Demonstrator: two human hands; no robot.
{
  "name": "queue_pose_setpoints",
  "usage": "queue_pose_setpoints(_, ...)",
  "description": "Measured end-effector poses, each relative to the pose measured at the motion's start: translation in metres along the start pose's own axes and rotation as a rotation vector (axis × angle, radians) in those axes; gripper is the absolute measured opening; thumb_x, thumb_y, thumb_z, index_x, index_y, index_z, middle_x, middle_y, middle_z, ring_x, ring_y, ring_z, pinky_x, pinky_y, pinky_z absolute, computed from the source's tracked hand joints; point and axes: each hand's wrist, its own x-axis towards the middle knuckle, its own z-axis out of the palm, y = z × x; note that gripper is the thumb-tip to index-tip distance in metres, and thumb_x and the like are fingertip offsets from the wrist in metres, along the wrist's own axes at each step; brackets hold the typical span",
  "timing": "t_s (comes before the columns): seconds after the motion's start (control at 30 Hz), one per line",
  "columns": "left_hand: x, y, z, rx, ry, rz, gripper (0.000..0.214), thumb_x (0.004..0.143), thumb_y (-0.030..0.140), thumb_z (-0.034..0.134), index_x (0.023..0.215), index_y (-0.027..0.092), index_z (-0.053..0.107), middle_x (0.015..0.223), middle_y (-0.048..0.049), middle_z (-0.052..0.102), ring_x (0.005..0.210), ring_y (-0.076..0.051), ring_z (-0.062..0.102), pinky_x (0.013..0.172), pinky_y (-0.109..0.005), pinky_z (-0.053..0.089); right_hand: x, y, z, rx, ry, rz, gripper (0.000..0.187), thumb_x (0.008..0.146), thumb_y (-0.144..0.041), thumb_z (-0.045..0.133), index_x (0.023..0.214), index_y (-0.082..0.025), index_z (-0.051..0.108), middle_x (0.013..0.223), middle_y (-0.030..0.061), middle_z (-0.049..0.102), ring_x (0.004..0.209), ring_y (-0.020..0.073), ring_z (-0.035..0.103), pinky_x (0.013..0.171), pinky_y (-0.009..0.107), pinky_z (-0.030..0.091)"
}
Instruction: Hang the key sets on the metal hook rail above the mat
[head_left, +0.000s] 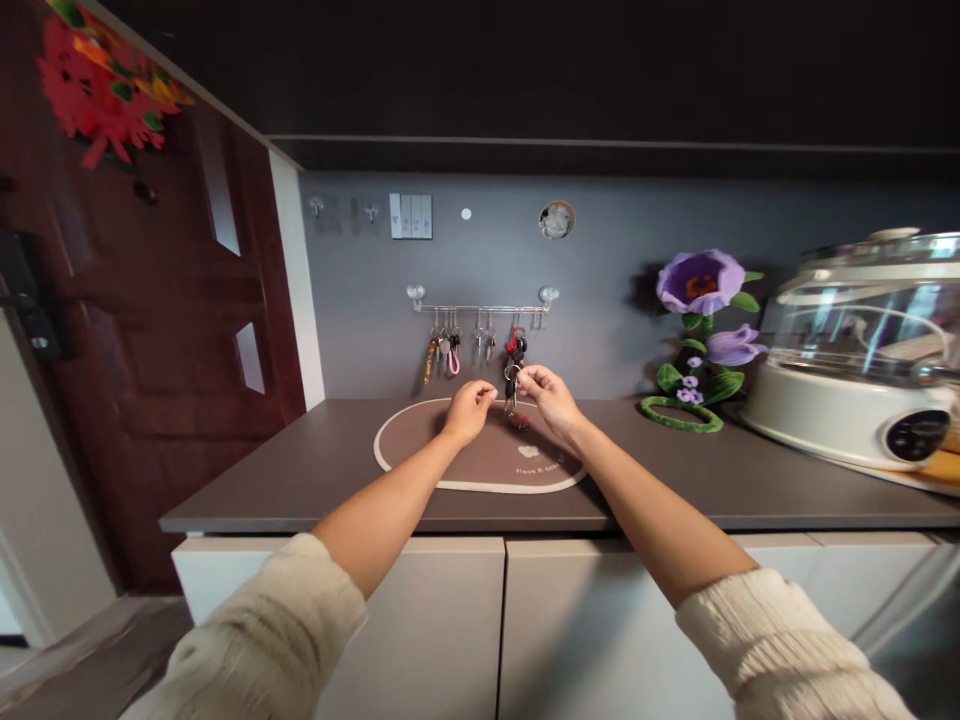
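My right hand (553,399) pinches a metal key ring (512,373) between thumb and fingers, with dark and red pieces hanging below it over the mat. Just to its left, my left hand (469,410) has its fingertips pressed together; whatever they hold, if anything, is too small to tell. Behind both hands a metal hook rail (480,309) is fixed to the wall. Keys with a pink loop (454,361) and a brown strap (429,362) hang on its left part. A red-and-black key bunch (517,345) hangs right above the key ring.
An oval brown mat (420,455) lies on the dark countertop (300,480). To the right stand a purple knitted flower (701,285) and a white appliance with a clear lid (832,405). An overhead cabinet (562,80) juts out above; a dark red door (150,380) is at left.
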Motion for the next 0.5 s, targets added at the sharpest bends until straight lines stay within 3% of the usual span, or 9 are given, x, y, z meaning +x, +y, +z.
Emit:
queue_pose_setpoints(0.3,-0.004,-0.006,0.006,0.177,-0.073,0.032,0.019,0.081,0.022,0.042,0.075,0.016,0.059,0.078,-0.003,0.058,0.074,-0.013,0.052,0.071,-0.026,0.04,0.012,-0.012,-0.014,0.156,0.08,0.082,0.029,0.061,-0.04,0.068,0.071,-0.018,0.052,0.069,-0.0029,0.051,0.064,0.0079,0.048,0.062,0.022,0.043)
queue_pose_setpoints(0.5,-0.004,-0.008,0.008,0.253,-0.107,0.023,0.021,0.082,0.023,0.04,0.075,0.017,0.059,0.078,-0.0036,0.058,0.075,-0.014,0.051,0.072,-0.026,0.039,0.035,-0.029,-0.026,0.138,0.14,0.165,0.018,0.07,-0.029,0.062,0.069,-0.018,0.048,0.059,-0.0044,0.048,0.054,0.0063,0.047,0.06,0.023,0.047)
